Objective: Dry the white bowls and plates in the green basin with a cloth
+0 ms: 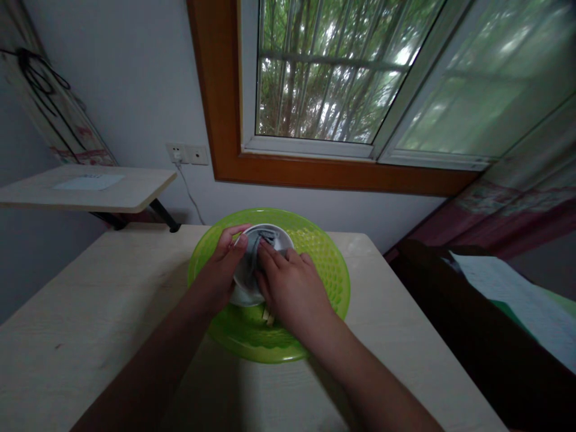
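A white bowl (287,240) is tilted toward me over the green tray, its inside facing up. My left hand (219,273) grips it by the left rim, thumb on the edge and fingers around the outside. Inside the bowl, my right hand (297,289) presses a crumpled grey cloth (269,233) against the surface with closed fingers. Beneath the bowl a second whitish dish (244,296) shows in part; whether the two touch is hidden. Short light wooden sticks (269,317) poke out under my right hand, the rest of them covered.
The round green tray (335,264) with a dimpled surface stands on a pale wooden table (112,312) by the window (333,72). At the left is a raised shelf (148,180) with a paper on it. A dark piece of furniture (432,306) bearing papers stands right of the table.
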`<state>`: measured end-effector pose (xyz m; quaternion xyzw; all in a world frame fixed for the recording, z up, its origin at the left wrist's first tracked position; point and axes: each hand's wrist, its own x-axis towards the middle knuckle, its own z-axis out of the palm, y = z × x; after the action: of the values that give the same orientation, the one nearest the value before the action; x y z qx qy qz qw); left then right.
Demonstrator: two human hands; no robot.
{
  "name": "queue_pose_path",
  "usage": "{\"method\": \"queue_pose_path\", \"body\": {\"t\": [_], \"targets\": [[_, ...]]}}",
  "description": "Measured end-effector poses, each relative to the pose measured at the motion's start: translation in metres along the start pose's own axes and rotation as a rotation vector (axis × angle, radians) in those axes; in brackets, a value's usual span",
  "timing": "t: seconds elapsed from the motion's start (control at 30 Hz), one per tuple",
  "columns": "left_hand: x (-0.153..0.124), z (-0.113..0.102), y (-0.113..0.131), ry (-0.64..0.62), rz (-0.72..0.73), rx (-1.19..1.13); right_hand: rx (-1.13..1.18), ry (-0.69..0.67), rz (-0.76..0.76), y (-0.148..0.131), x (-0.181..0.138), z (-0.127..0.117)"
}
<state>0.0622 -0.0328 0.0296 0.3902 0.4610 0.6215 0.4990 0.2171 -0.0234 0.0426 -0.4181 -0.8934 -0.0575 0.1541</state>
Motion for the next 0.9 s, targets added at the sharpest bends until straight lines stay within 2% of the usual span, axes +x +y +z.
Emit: {"method": "queue_pose_path", "body": {"t": [0.17,0.43,0.57,0.67,0.77,0.9], "targets": [[0.000,-0.002,-0.001,0.015,0.019,0.049,0.011,-0.048,0.015,0.004,-0.001,-0.007],[0.000,-0.004,-0.003,0.026,0.066,0.114,0.160,-0.125,-0.125,0.005,-0.001,-0.012],[0.000,-0.004,0.001,0.055,0.087,0.137,0.314,-0.104,-0.213,0.002,0.000,-0.014],[0.000,-0.004,0.004,0.083,0.079,0.177,0.447,-0.086,-0.230,-0.001,0.000,-0.016],[0.001,-0.005,0.005,0.085,0.060,0.124,0.556,-0.066,-0.244,-0.003,0.000,-0.016],[0.001,-0.004,0.004,0.083,0.045,0.004,0.512,-0.008,-0.323,-0.002,0.002,-0.006]]}}
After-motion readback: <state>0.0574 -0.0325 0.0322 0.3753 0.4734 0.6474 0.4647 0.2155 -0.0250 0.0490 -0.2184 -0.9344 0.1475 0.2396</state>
